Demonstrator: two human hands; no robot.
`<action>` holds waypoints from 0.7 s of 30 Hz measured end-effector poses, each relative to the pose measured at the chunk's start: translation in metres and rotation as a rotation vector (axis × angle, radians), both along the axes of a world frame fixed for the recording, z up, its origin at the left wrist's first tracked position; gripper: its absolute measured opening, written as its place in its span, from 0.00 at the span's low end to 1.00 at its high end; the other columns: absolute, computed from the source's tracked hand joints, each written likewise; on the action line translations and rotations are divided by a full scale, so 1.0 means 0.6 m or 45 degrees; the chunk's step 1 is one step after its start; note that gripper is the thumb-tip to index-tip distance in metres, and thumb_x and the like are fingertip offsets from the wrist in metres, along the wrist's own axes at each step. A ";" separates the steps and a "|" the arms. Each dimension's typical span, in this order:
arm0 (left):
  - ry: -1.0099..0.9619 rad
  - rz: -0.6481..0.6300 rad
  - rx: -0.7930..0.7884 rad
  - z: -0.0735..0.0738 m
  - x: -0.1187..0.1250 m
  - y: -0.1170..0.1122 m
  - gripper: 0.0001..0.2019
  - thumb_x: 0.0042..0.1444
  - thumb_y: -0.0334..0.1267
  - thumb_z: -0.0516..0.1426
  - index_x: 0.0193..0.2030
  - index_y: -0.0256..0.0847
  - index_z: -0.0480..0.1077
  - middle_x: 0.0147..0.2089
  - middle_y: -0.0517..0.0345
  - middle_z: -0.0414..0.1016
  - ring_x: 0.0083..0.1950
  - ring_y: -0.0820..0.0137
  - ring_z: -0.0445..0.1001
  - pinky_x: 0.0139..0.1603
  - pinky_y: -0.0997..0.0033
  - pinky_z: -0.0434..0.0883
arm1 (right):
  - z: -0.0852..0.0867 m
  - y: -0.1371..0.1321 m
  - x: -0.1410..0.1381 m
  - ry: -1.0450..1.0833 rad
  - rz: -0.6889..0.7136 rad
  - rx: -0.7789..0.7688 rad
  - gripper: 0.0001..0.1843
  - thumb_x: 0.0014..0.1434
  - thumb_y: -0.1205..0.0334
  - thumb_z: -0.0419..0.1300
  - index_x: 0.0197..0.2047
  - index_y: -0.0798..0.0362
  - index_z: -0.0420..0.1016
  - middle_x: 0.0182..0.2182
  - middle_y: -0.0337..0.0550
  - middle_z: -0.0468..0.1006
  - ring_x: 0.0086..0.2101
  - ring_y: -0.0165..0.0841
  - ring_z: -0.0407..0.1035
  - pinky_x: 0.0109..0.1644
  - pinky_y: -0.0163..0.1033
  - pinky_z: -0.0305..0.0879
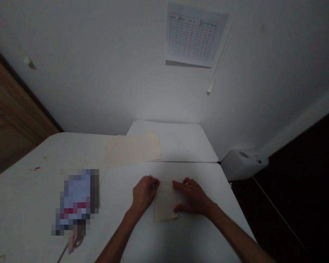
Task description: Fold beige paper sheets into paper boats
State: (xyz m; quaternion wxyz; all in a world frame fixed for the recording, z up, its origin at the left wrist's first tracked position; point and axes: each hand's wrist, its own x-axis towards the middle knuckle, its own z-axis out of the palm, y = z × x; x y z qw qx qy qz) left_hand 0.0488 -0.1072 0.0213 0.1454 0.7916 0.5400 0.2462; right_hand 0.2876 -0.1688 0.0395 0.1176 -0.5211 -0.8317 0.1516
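Note:
A small cream folded sheet of paper (165, 202) lies on the white table (181, 237) in front of me. My left hand (144, 193) rests on its left edge with fingers curled, the fingertips pressing at the paper's top left corner. My right hand (193, 197) lies flat on the paper's right side, fingers stretched toward its top edge and thumb near its lower right corner. Both hands press the paper down onto the table.
A larger stack of cream sheets (133, 149) lies further back on the table. A blurred-out object (76, 201) sits at the left, with a pinkish item (72, 243) below it. A white container (244, 162) stands right of the table. A printed chart (193, 36) hangs on the wall.

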 end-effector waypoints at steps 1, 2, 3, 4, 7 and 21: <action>0.001 0.001 0.009 -0.001 0.000 0.000 0.06 0.60 0.37 0.56 0.36 0.46 0.75 0.41 0.60 0.76 0.46 0.68 0.72 0.43 0.71 0.67 | 0.000 -0.002 0.000 -0.002 0.011 0.003 0.51 0.41 0.31 0.66 0.64 0.46 0.61 0.61 0.43 0.66 0.53 0.46 0.60 0.59 0.49 0.53; 0.003 0.003 0.017 -0.001 0.000 0.000 0.06 0.60 0.37 0.56 0.37 0.46 0.75 0.41 0.60 0.76 0.46 0.68 0.72 0.43 0.71 0.67 | 0.001 -0.003 0.000 -0.005 0.022 0.003 0.52 0.41 0.30 0.66 0.64 0.46 0.61 0.61 0.43 0.65 0.54 0.46 0.59 0.59 0.50 0.52; 0.008 0.003 0.022 -0.001 0.000 0.000 0.06 0.60 0.37 0.56 0.37 0.46 0.75 0.41 0.60 0.76 0.46 0.67 0.72 0.42 0.71 0.67 | 0.002 -0.005 0.000 -0.007 0.034 0.000 0.53 0.40 0.29 0.65 0.64 0.46 0.61 0.62 0.43 0.65 0.54 0.46 0.58 0.59 0.50 0.51; 0.015 0.003 0.024 -0.001 0.000 -0.001 0.06 0.60 0.37 0.56 0.37 0.46 0.75 0.41 0.60 0.76 0.46 0.67 0.73 0.42 0.71 0.67 | 0.002 -0.006 0.000 -0.008 0.045 -0.004 0.53 0.40 0.29 0.65 0.64 0.47 0.61 0.62 0.44 0.64 0.55 0.47 0.58 0.60 0.50 0.51; 0.044 0.003 0.031 0.000 0.000 -0.002 0.06 0.61 0.37 0.55 0.37 0.46 0.75 0.42 0.60 0.75 0.46 0.67 0.73 0.41 0.70 0.68 | 0.004 -0.007 0.001 -0.011 0.053 -0.011 0.53 0.40 0.28 0.63 0.64 0.47 0.60 0.63 0.43 0.62 0.56 0.47 0.56 0.61 0.51 0.48; 0.328 -0.517 0.365 -0.012 0.030 -0.062 0.17 0.62 0.35 0.52 0.56 0.39 0.67 0.64 0.47 0.65 0.64 0.57 0.62 0.62 0.51 0.62 | 0.006 -0.007 -0.001 -0.003 0.039 -0.065 0.57 0.40 0.29 0.64 0.67 0.48 0.54 0.61 0.48 0.65 0.60 0.48 0.53 0.63 0.52 0.46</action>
